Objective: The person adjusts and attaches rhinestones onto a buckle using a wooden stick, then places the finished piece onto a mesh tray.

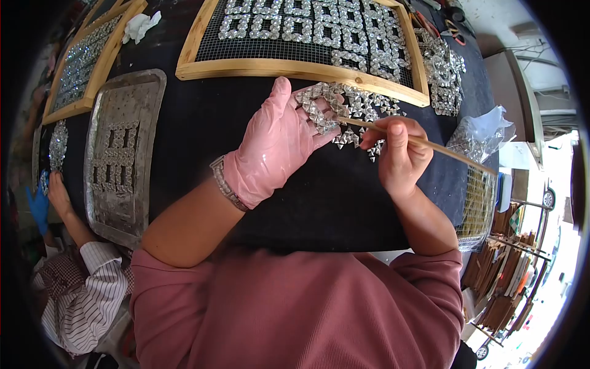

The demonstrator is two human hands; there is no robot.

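Note:
My left hand [276,144], in a pink glove, is turned palm up with the thumb raised. Across its fingers rests a ring-shaped rhinestone piece [312,111] made of clear faceted stones. My bare right hand [402,150] pinches a thin wooden stick [442,149], and the stick's tip meets the piece near my left fingertips. What the tip carries, if anything, is too small to tell. Just beyond both hands, loose silvery pointed stones [362,107] lie scattered on the dark table cloth [295,212].
A wood-framed mesh screen [264,69] holds rows of square rhinestone pieces. More pieces lie on a metal tray [117,215] and heap [445,74] at right, near pliers [453,34] and a plastic bag [482,132]. At left, another person's hands [58,194] work beside a second frame [92,95].

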